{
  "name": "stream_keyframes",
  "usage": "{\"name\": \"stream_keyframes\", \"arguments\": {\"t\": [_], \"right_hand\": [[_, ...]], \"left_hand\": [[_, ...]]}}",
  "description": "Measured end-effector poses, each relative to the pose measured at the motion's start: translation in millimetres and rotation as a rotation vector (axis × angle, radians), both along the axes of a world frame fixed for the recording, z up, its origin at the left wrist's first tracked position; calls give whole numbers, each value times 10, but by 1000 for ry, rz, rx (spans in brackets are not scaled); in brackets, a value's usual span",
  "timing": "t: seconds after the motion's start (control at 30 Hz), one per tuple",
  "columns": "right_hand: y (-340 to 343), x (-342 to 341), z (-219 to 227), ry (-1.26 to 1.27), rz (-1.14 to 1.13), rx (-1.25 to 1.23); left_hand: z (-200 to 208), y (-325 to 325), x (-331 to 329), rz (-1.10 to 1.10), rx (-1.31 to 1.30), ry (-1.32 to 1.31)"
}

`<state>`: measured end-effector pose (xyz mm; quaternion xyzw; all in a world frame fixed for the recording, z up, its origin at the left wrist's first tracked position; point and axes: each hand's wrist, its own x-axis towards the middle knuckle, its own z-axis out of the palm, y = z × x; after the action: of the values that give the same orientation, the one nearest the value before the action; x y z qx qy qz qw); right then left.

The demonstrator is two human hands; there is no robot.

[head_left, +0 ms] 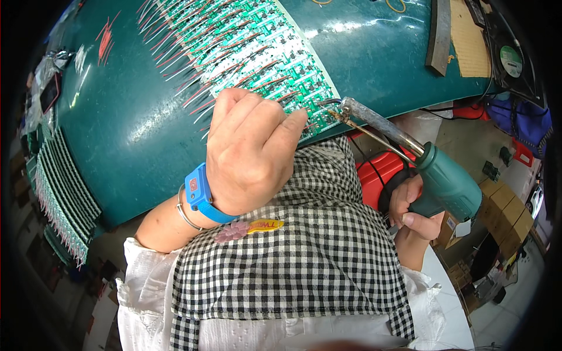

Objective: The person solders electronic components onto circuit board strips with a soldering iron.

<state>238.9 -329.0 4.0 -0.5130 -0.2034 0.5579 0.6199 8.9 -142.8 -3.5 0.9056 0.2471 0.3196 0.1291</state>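
My right hand [413, 210] is wrapped around the grip of a green soldering gun [448, 184]. Its metal barrel [383, 126] and a thin feed tube reach up and left, with the tip at the lower right corner of a panel of green circuit boards [275, 64]. Over the panel's lower edge, my left hand [249, 140] is closed, thumb and fingers drawn together near the tip. Whatever it pinches is hidden behind the fingers. Red and white wires [187, 64] stick out along the panel's left side. A blue wrist strap [202, 193] circles my left wrist.
The panel lies on a dark green tabletop [129, 146]. Loose red wires [106, 40] lie at the far left, and a stack of wired boards [67, 193] at the left edge. A dark metal bar [438, 38] lies at the far right, beside cardboard [470, 41]. A red stool [374, 175] stands below the table.
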Motion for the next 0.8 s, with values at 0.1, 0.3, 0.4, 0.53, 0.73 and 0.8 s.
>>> {"name": "stream_keyframes", "arguments": {"t": [0.1, 0.3, 0.4, 0.53, 0.73, 0.8], "right_hand": [[2, 2, -4, 10, 9, 3], [5, -50, 5, -3, -25, -21], [-4, -86, 1, -5, -38, -75], [3, -7, -10, 15, -12, 14], [67, 105, -87, 72, 137, 216], [68, 98, -97, 59, 145, 213]], "left_hand": [[0, 4, 0, 0, -3, 3], [19, 9, 9, -6, -11, 22], [29, 8, 9, -4, -23, 27], [40, 13, 7, -7, -27, 32], [19, 6, 8, 5, -18, 22], [21, 6, 10, 7, -17, 22]]}}
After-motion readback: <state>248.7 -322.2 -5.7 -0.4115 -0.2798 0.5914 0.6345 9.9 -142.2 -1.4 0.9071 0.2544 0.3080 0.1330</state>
